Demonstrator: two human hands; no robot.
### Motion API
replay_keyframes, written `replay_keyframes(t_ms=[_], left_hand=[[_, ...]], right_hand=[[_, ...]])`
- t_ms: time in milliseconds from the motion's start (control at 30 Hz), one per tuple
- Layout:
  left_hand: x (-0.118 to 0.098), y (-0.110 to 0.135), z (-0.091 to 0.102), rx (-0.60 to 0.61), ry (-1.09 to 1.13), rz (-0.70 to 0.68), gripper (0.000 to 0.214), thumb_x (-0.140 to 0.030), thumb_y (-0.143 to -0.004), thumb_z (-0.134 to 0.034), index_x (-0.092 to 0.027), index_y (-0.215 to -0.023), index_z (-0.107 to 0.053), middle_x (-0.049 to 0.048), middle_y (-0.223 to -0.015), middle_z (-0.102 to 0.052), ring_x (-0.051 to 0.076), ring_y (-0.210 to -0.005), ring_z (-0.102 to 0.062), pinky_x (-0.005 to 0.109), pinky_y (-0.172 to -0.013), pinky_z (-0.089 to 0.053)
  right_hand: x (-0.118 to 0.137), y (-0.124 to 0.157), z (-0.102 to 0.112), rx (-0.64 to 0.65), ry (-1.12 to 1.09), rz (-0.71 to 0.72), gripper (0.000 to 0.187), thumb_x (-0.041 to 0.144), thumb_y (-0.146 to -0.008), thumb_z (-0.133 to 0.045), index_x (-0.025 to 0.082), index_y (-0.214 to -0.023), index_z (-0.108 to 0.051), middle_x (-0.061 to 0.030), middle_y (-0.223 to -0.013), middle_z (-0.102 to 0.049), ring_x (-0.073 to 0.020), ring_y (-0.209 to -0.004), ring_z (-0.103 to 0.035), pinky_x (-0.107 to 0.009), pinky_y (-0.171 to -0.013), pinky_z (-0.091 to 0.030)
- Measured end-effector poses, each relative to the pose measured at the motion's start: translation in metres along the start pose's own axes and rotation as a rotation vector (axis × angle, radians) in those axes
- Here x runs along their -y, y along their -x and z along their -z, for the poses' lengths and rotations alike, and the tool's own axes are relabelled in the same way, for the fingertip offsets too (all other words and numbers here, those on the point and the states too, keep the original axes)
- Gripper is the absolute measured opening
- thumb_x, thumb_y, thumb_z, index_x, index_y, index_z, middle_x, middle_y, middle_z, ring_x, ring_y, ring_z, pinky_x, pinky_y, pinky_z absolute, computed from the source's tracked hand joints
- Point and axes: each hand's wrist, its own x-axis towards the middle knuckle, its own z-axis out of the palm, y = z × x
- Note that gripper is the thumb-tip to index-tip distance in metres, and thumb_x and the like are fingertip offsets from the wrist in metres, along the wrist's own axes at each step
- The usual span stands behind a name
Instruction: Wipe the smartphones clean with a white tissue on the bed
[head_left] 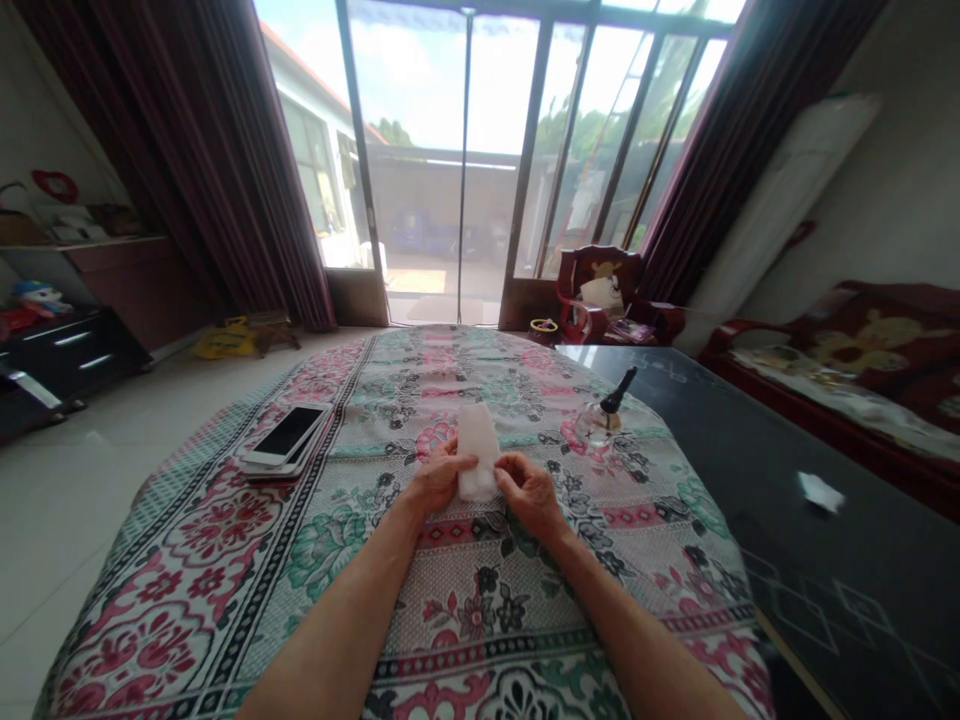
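Gripped at both long edges, a white, flat, rectangular, soft-looking packet point(478, 450) sits between the 2 bare hands over the middle of the table. Left hand point(439, 478): closed on the packet's left edge, thumb laid across the upper face, fingers curled beside and partly beneath it. Right hand point(531, 492): thumb and bent forefinger pinch the right edge, near the corner closest to the person. Its other fingers are folded in.

The packet's long axis runs away from the person, roughly straight ahead, with the far end leaning very slightly left and pointing toward the tall, dark-framed glass doors point(427, 190). Its short near end lies between the wrists' line and the fingertips. Whether its underside touches the cloth cannot be told.

Beneath the hands spreads a pink, green, grey and white floral tablecloth point(330, 560). To the left, well apart, lies a small stack of white, flat phones point(289, 438), the top 1 showing a black screen. To the right stands a clear, rounded glass bottle point(598, 428) with a tilted black top point(621, 388).
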Motion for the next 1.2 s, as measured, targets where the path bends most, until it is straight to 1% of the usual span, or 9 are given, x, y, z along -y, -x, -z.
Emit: replay_keyframes(t_ms=[167, 233, 300, 400, 667, 800, 1000, 1067, 1200], left_hand=[[0.0, 0.0, -0.003, -0.035, -0.009, -0.001, 0.056, -0.007, -0.049, -0.072, -0.013, -0.105, -0.063, 0.0061, -0.08, -0.071, 0.017, -0.063, -0.064, 0.027, -0.062, -0.049], [0.0, 0.001, -0.005, -0.022, -0.012, -0.011, 0.058, -0.008, -0.05, -0.073, -0.013, -0.107, -0.063, 0.0063, -0.081, -0.071, 0.017, -0.064, -0.064, 0.027, -0.062, -0.049], [0.0, 0.002, -0.005, -0.005, -0.018, -0.016, 0.058, -0.01, -0.052, -0.074, -0.013, -0.109, -0.063, 0.0062, -0.08, -0.071, 0.017, -0.063, -0.063, 0.026, -0.061, -0.049], [-0.001, 0.002, -0.005, 0.009, -0.031, 0.002, 0.059, -0.011, -0.052, -0.076, -0.012, -0.109, -0.063, 0.0059, -0.079, -0.071, 0.016, -0.06, -0.062, 0.025, -0.059, -0.049], [0.003, -0.001, -0.004, 0.037, -0.022, -0.034, 0.056, -0.017, -0.052, -0.08, -0.013, -0.105, -0.063, 0.0075, -0.085, -0.072, 0.015, -0.062, -0.063, 0.024, -0.058, -0.049], [0.004, 0.0, -0.006, 0.014, -0.032, -0.033, 0.054, -0.018, -0.051, -0.081, -0.012, -0.102, -0.063, 0.0062, -0.079, -0.071, 0.014, -0.059, -0.062, 0.023, -0.055, -0.047], [0.006, 0.0, -0.01, -0.04, -0.038, -0.018, 0.049, -0.017, -0.048, -0.082, -0.01, -0.094, -0.065, 0.0038, -0.072, -0.069, 0.012, -0.053, -0.059, 0.021, -0.052, -0.045], [0.005, 0.0, -0.011, -0.041, -0.038, -0.006, 0.049, -0.016, -0.048, -0.082, -0.01, -0.093, -0.065, 0.004, -0.073, -0.069, 0.012, -0.053, -0.059, 0.021, -0.052, -0.045], [0.002, 0.001, -0.012, -0.037, -0.01, 0.022, 0.049, -0.015, -0.048, -0.081, -0.01, -0.094, -0.065, 0.0051, -0.073, -0.07, 0.014, -0.054, -0.061, 0.023, -0.053, -0.047]], right_hand=[[0.006, 0.0, 0.005, -0.217, 0.2, 0.192, 0.014, 0.025, -0.08, -0.051, 0.019, -0.079, -0.064, -0.0064, -0.086, -0.061, -0.0184, -0.082, -0.059, -0.025, -0.063, -0.047], [0.007, 0.0, 0.006, -0.21, 0.24, 0.271, 0.012, 0.022, -0.079, -0.052, 0.02, -0.082, -0.063, -0.0061, -0.086, -0.06, -0.0182, -0.083, -0.058, -0.026, -0.067, -0.047], [0.006, 0.001, 0.006, -0.146, 0.274, 0.307, 0.011, 0.018, -0.078, -0.051, 0.02, -0.079, -0.062, -0.0038, -0.078, -0.059, -0.0167, -0.076, -0.058, -0.026, -0.069, -0.046], [0.003, 0.002, 0.004, -0.1, 0.308, 0.301, 0.012, 0.015, -0.077, -0.05, 0.019, -0.077, -0.061, -0.0021, -0.071, -0.059, -0.0154, -0.068, -0.057, -0.026, -0.067, -0.045], [-0.001, 0.002, 0.002, -0.064, 0.353, 0.308, 0.013, 0.016, -0.078, -0.051, 0.019, -0.079, -0.064, -0.0031, -0.074, -0.063, -0.0155, -0.069, -0.059, -0.025, -0.068, -0.045], [-0.002, 0.002, 0.002, -0.071, 0.411, 0.31, 0.014, 0.016, -0.081, -0.05, 0.019, -0.078, -0.063, -0.0035, -0.073, -0.063, -0.0155, -0.069, -0.059, -0.025, -0.068, -0.044], [-0.004, 0.002, -0.003, -0.08, 0.604, 0.348, 0.015, 0.017, -0.082, -0.048, 0.019, -0.074, -0.06, -0.0038, -0.072, -0.06, -0.0156, -0.069, -0.056, -0.024, -0.067, -0.042], [-0.004, 0.001, -0.005, -0.105, 0.585, 0.331, 0.014, 0.016, -0.081, -0.047, 0.019, -0.073, -0.058, -0.0041, -0.072, -0.059, -0.0159, -0.068, -0.056, -0.025, -0.066, -0.041], [-0.001, -0.001, -0.005, -0.213, 0.345, 0.186, 0.011, 0.018, -0.075, -0.045, 0.02, -0.07, -0.054, -0.0012, -0.064, -0.058, -0.0144, -0.059, -0.053, -0.025, -0.059, -0.041]])
